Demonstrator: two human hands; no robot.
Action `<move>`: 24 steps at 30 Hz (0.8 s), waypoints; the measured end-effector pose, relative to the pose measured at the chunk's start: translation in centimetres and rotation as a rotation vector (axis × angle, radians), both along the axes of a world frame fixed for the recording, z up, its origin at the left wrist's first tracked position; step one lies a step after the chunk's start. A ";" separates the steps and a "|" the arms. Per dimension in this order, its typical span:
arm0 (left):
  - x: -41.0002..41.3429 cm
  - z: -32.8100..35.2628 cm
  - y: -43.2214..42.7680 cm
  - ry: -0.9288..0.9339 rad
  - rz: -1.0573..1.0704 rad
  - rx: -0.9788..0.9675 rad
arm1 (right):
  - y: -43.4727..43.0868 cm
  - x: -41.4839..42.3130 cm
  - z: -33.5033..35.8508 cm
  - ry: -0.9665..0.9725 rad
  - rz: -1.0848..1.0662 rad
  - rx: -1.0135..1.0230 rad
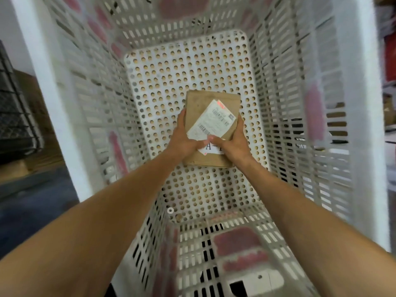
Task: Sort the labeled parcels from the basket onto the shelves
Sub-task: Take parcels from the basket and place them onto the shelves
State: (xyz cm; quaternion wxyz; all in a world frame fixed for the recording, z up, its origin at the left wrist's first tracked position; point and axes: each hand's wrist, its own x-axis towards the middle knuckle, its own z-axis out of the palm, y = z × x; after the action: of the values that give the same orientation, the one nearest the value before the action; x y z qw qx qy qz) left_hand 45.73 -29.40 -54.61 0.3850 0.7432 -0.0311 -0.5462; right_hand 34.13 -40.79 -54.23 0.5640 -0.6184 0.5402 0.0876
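Note:
A brown cardboard parcel (201, 108) lies deep in the white perforated basket (192, 67), near the middle of its floor. A white shipping label (214, 120) sits askew on the parcel's top, and a second white sticker with a letter "A" shows between my thumbs. My left hand (182, 140) grips the parcel's left edge, thumb on top. On the right edge, my right hand (233, 142) grips it, thumb laid over the sticker. Both forearms reach down into the basket.
The basket's tall slotted walls (300, 125) enclose my arms on all sides. A dark crate (15, 112) stands outside at the left. At the far right edge, shelving with boxes (389, 103) shows past the basket. A small white ring (170, 210) lies on the basket floor.

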 end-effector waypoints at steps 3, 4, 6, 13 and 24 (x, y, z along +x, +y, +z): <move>-1.2 -1.1 0.6 -0.036 0.033 -0.055 | 0.0 -0.4 -0.3 -0.032 0.019 -0.007; -1.5 -1.4 0.8 -0.045 0.036 -0.066 | 0.0 -0.5 -0.4 -0.030 0.019 0.004; -1.8 -1.7 1.0 -0.039 0.028 -0.054 | 0.0 -1.0 -0.4 -0.046 0.006 0.022; -4.9 1.8 1.9 -0.023 0.059 -0.071 | 0.5 -4.6 0.9 -0.112 -0.036 0.108; -6.6 21.3 1.7 -0.247 0.114 -0.177 | -0.9 -5.1 22.3 -0.348 0.130 -0.078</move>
State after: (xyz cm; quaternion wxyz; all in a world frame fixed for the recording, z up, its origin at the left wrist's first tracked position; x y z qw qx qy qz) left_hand 39.14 -27.70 -33.32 0.4725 0.7685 -0.0841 -0.4232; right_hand 29.07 -41.65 -31.97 0.6178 -0.6791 0.3963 -0.0054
